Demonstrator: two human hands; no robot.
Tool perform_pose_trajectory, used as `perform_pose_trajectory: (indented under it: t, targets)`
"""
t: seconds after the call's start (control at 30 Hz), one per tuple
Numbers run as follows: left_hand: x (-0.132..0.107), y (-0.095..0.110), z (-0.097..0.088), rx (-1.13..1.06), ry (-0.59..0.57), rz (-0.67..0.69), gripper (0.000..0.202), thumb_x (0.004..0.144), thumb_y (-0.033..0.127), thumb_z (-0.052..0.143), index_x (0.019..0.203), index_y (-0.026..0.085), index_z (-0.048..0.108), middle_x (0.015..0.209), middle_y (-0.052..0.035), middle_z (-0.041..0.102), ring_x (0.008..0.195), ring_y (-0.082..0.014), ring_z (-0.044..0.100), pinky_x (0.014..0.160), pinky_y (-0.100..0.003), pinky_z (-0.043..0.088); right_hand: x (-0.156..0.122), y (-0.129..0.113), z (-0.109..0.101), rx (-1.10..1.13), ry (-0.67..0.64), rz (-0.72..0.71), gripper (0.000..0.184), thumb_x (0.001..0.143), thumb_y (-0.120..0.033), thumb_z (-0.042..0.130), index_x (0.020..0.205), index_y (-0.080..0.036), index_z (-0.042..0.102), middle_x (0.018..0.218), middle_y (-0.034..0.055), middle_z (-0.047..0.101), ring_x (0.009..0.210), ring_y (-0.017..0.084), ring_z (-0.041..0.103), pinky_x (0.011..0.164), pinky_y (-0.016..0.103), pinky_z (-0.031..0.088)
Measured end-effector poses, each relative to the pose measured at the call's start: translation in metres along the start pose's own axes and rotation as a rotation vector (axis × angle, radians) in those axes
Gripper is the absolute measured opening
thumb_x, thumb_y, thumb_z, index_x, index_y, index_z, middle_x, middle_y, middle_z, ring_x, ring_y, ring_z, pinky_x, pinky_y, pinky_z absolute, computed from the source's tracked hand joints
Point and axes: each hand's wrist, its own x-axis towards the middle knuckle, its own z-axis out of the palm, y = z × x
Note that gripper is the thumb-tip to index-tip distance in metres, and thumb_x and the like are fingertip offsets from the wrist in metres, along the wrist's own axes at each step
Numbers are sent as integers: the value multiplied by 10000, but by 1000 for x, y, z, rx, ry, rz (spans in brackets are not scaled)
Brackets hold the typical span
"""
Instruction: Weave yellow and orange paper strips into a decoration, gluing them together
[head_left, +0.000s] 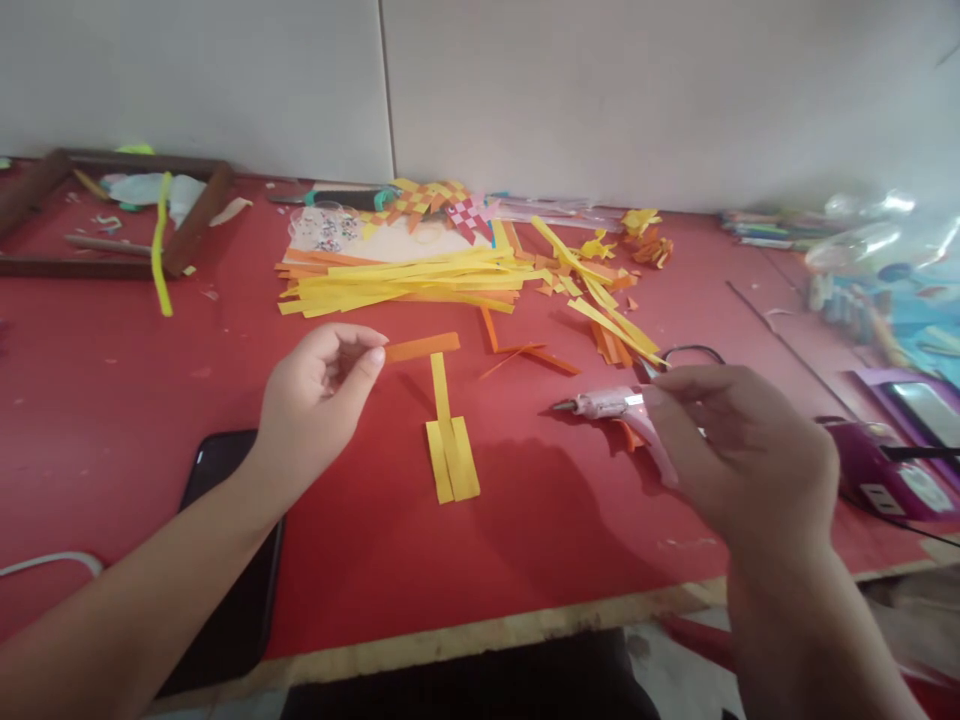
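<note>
My left hand (319, 395) pinches the end of a short orange paper strip (422, 346) and holds it just above the red table (105, 400). Below it lie folded yellow paper strips (450, 445), flat on the table. My right hand (739, 440) is closed around the handle of a pink hot glue gun (607, 404), whose metal nozzle points left toward the strips. The fingers hide most of the gun's handle.
A heap of yellow and orange strips (420, 278) and woven paper pieces (439, 205) lies at the back. A black phone (229, 540) sits under my left forearm. A wooden frame (112, 215) is at the far left, a purple device (881, 470) with cables at the right.
</note>
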Motion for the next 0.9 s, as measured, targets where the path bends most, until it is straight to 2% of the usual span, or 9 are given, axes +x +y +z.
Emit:
perform_pose_trajectory:
  t: [0.07, 0.13, 0.23, 0.33, 0.47, 0.53, 0.63, 0.73, 0.9]
  targets:
    - [1, 0, 0, -12, -16, -16, 154, 876, 340, 636, 972, 221, 650, 935, -14, 684, 829, -152, 639, 752, -245, 508, -6, 9, -5, -143, 18, 57, 71, 840, -262, 685, 898, -244, 647, 711, 26, 668, 583, 183, 645, 465, 281, 444]
    - [1, 0, -1, -14, -25, -23, 154, 875, 346, 640, 972, 227, 649, 941, -12, 681, 831, -154, 632, 740, -243, 505, -10, 10, -3, -177, -21, 55, 60, 844, -277, 681, 875, -241, 645, 719, 29, 681, 627, 191, 673, 539, 294, 498]
    - [-1, 2, -2, -22, 7, 4, 122, 876, 325, 633, 957, 236, 651, 927, -10, 686, 821, -163, 631, 709, -251, 510, -5, -5, 8, -107, -120, -74, 13, 880, -245, 631, 892, -241, 634, 805, 37, 684, 715, 192, 675, 669, 331, 551]
    - [-5, 5, -2, -37, 15, 43, 90, 866, 287, 635, 947, 251, 653, 913, -1, 690, 810, -161, 634, 727, -259, 525, 8, -27, 25, -2, -251, -245, 92, 898, -219, 604, 983, -237, 636, 933, 61, 690, 835, 200, 671, 716, 330, 572]
    - [-10, 9, 1, -43, -102, 27, 56, 837, 271, 667, 883, 238, 662, 863, 4, 701, 791, -155, 655, 744, -262, 538, 23, -43, 54, 112, -316, -404, 223, 878, -253, 675, 1094, -217, 636, 1168, 98, 671, 1079, 222, 653, 906, 355, 570]
    - [-11, 9, 2, -45, -192, 2, 85, 827, 289, 683, 877, 221, 672, 854, -8, 717, 779, -160, 670, 715, -260, 545, 25, -44, 68, 133, -321, -462, 235, 875, -265, 689, 1102, -221, 643, 1205, 95, 665, 1121, 217, 645, 976, 371, 544]
    - [-13, 8, 5, -63, -308, -37, 133, 829, 317, 691, 897, 203, 687, 876, -30, 739, 794, -166, 691, 703, -253, 558, 22, -41, 84, 150, -297, -521, 147, 894, -247, 668, 1039, -224, 667, 1149, 79, 698, 1064, 196, 674, 954, 353, 560]
    - [-14, 7, 5, -90, -371, -89, 149, 829, 334, 700, 897, 202, 693, 872, -32, 747, 769, -159, 700, 711, -251, 568, 15, -37, 93, 171, -283, -550, 52, 896, -227, 664, 942, -225, 686, 1062, 65, 734, 977, 184, 706, 880, 328, 594]
    - [-14, 6, 4, -97, -441, -147, 181, 831, 371, 707, 912, 210, 690, 889, -38, 748, 766, -169, 710, 721, -270, 584, 6, -34, 99, 217, -313, -557, 101, 899, -158, 639, 965, -220, 683, 966, 50, 758, 884, 171, 723, 814, 312, 618]
